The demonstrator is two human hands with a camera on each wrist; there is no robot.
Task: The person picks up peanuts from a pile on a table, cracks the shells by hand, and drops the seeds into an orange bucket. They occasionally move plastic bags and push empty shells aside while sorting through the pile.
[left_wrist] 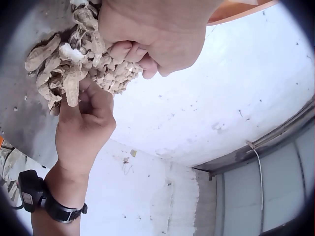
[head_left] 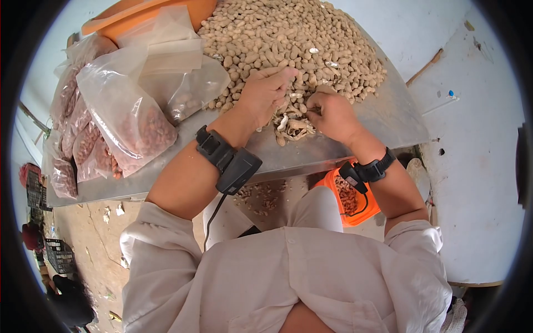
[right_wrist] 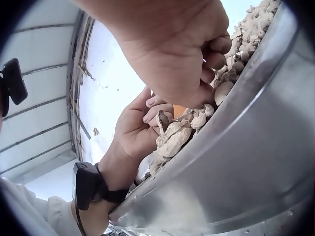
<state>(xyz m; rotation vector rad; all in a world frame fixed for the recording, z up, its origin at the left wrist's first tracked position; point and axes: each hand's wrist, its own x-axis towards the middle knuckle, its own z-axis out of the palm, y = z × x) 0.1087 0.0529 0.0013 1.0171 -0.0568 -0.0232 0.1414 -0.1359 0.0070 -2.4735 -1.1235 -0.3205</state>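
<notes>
A large heap of unshelled peanuts point(head_left: 288, 39) covers the metal table point(head_left: 400, 119). My left hand point(head_left: 264, 95) is at the heap's near edge with its fingers curled in toward the palm; the inside of the hand is hidden. To its right, my right hand point(head_left: 333, 114) has its fingers bent, and thumb and forefinger pinch a peanut that its own fingers largely cover. Between and below the hands lies a small pile of empty peanut shells point(head_left: 294, 130). In the left wrist view a long shell point(left_wrist: 72, 86) overlaps the right thumb. The right wrist view shows shells point(right_wrist: 173, 140) beside the left fingers.
Clear plastic bags of reddish shelled kernels point(head_left: 147, 130) stand on the table's left, with flat bags point(head_left: 172, 55) behind them. An orange basin point(head_left: 150, 14) sits at the back left. Below the table's front edge, an orange container point(head_left: 355, 205) holds kernels. A white wall point(head_left: 477, 139) rises at right.
</notes>
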